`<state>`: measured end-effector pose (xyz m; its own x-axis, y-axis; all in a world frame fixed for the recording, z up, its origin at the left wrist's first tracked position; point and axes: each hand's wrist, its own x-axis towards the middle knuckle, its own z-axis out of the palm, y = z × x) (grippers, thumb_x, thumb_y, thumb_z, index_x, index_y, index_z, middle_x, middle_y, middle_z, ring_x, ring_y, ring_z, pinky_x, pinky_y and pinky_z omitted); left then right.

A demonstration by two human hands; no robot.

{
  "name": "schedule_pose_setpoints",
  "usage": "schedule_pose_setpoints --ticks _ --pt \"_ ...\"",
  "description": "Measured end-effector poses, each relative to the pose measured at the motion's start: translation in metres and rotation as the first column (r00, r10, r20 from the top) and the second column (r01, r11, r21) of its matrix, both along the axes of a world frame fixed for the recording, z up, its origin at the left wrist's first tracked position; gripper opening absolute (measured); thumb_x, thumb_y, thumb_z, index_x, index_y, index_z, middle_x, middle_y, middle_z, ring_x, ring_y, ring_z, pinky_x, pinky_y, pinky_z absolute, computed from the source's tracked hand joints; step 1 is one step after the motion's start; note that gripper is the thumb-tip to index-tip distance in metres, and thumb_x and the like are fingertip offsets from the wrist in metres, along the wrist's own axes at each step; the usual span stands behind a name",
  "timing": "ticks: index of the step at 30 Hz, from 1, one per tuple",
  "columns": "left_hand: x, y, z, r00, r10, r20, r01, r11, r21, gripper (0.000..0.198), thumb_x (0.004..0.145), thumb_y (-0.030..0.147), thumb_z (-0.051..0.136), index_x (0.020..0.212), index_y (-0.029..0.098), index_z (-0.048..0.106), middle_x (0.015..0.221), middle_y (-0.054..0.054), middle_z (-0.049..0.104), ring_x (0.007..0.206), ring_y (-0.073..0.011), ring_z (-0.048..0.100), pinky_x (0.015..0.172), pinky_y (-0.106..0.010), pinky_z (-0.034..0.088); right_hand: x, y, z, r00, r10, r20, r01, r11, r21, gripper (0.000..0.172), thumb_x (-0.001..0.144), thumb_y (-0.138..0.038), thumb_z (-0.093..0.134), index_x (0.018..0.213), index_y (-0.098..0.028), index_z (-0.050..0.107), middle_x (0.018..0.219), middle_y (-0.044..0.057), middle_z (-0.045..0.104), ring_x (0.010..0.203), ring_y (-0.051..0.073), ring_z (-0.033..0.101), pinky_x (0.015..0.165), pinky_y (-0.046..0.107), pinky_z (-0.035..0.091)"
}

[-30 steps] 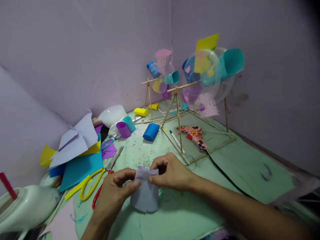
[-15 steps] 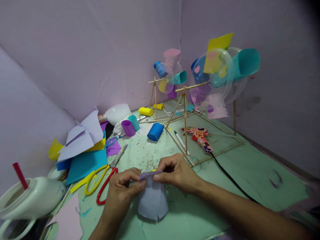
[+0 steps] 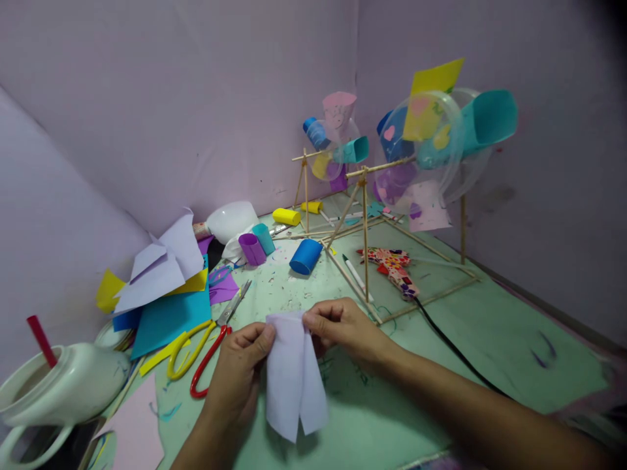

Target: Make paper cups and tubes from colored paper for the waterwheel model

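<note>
A curled piece of pale lilac paper hangs between my hands, its lower edges split apart by a slit. My left hand pinches its upper left edge between thumb and fingers. At the upper right edge, my right hand grips the paper the same way. Scissors with one yellow and one red handle lie just left of my left hand. Beyond the hands rests a blue paper tube, with a purple paper tube and a teal one to its left.
Two stick-framed wheels with colored paper cups, the nearer wheel larger in view, stand at the back right. A patterned glue gun with a black cord lies inside the near frame. Colored paper sheets and a white pot sit at left.
The paper has tilted up and lengthened in view, and its slit now gapes open. My left hand has shifted slightly to the left along its top edge.
</note>
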<state>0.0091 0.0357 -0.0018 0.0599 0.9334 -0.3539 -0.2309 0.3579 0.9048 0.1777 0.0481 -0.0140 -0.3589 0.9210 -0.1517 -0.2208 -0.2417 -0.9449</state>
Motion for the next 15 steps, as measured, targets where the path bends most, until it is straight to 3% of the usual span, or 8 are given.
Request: schedule_pose_setpoints --ticks 5,9,15 --pt "-0.0024 0.003 -0.0048 0.977 -0.034 0.212 0.056 0.993 -0.102 0.018 0.057 0.022 0.078 0.065 0.009 0.068 0.055 -0.004 0.063 0.051 -0.0116 0.056 0.052 -0.021 0.047 0.0012 -0.0009 0.0 0.999 0.029 -0.015 -0.029 1.0 -0.003 0.044 0.063 -0.056 0.065 0.064 -0.013 0.06 0.05 -0.002 0.056 0.044 0.009 0.054 0.048 0.023 0.044" --pt "-0.0018 0.005 -0.0039 0.965 -0.008 0.263 0.062 0.979 -0.195 0.006 0.067 0.014 0.067 0.069 0.008 0.068 0.059 -0.008 0.066 0.052 -0.0155 0.06 0.053 -0.025 0.052 0.0012 -0.0016 0.0007 0.998 0.055 -0.016 -0.055 0.998 -0.014 0.044 0.061 -0.055 0.066 0.069 -0.013 0.06 0.047 -0.004 0.054 0.043 0.009 0.054 0.047 0.022 0.045" --pt "0.004 0.0073 -0.0001 0.949 0.118 0.294 0.019 0.904 -0.427 0.019 0.08 0.007 0.047 0.072 0.007 0.065 0.049 -0.008 0.063 0.042 -0.017 0.06 0.045 -0.027 0.052 -0.0001 -0.0023 0.0004 0.994 0.1 -0.052 -0.1 0.995 0.01 0.036 0.062 -0.047 0.069 0.067 -0.012 0.06 0.05 -0.004 0.055 0.044 0.007 0.054 0.046 0.019 0.046"
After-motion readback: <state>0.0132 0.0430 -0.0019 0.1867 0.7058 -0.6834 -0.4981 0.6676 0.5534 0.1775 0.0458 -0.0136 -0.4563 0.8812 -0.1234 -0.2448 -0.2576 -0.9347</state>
